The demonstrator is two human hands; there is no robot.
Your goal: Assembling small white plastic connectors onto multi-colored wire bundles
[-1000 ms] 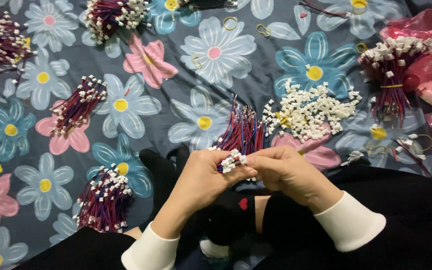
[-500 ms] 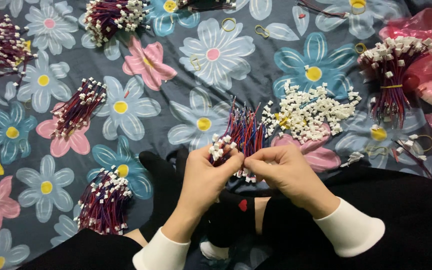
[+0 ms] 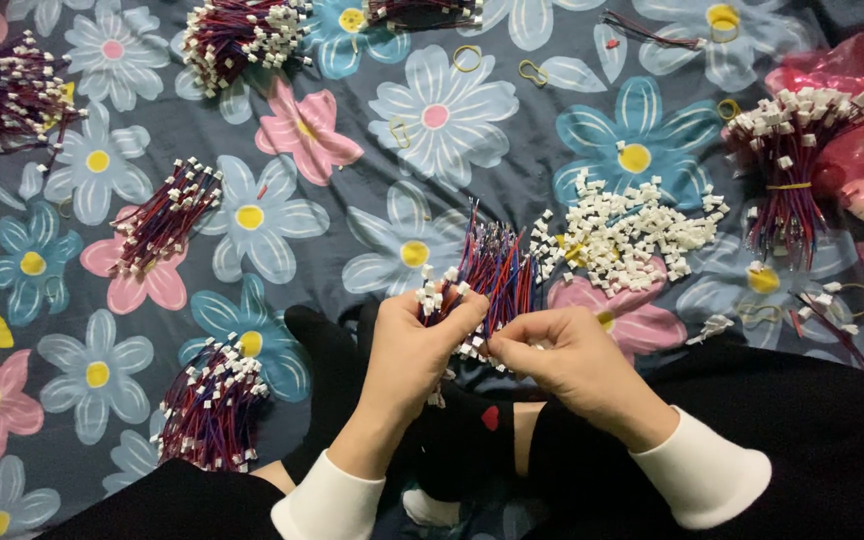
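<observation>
Your left hand (image 3: 414, 350), at lower centre of the frame, is closed around a fan of red and blue wires (image 3: 492, 268); their white plug ends poke out just above your thumb. Your right hand (image 3: 577, 362), just beside it, pinches with thumb and forefinger at the lower plugs of the same fan; whether it holds a loose plug I cannot tell.

Handling, as a judgement: the wires look light, thin and floppy and will splay if you loosen your grip. Hold them as a bunch near the plugged ends. The plugs look small, hard and easily dropped.

Count: one fan in hand. One pile of loose white plugs (image 3: 632, 232) right of centre on the flowered cloth (image 3: 432, 115), too many to count. Finished bundles: one (image 3: 210, 405) at lower left, one (image 3: 164, 216) at middle left, one (image 3: 7, 90) at far upper left, one (image 3: 242, 35) at top, one (image 3: 790, 150) banded at upper right. Several loose rubber bands (image 3: 467, 57) lie near the top.
</observation>
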